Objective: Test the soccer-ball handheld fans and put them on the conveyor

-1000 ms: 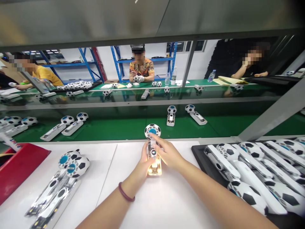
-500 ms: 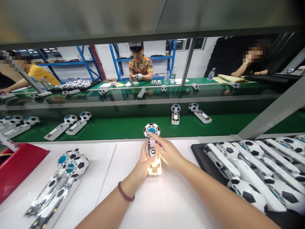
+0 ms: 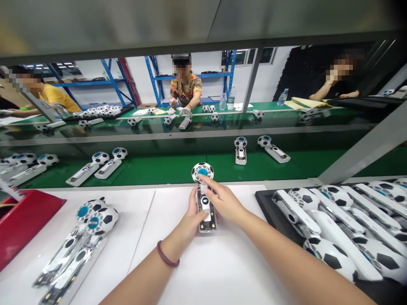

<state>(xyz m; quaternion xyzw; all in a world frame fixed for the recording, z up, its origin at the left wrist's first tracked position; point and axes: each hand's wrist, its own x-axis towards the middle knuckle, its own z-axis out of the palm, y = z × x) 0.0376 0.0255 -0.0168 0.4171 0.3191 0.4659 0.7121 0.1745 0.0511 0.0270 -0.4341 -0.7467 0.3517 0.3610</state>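
Both hands meet on a small handheld fan with a football-patterned black-and-white head, blue hub and clear-backed white handle (image 3: 205,199), held over the white work mat (image 3: 222,262) just short of the green conveyor belt (image 3: 171,169). The left hand (image 3: 190,218) wraps the handle from its left side, thumb across the lower part below the small lit display; the right hand (image 3: 224,203) closes on the handle from the right, its forefinger lying up along the neck towards the fan head. To the left on the mat lie two more fans of the same pattern (image 3: 82,237), side by side, next to a red plastic bin (image 3: 22,220). On the right a black tray (image 3: 270,207) holds many such fans in rows. Further fans ride on the belt, and three other people sit at the far side.
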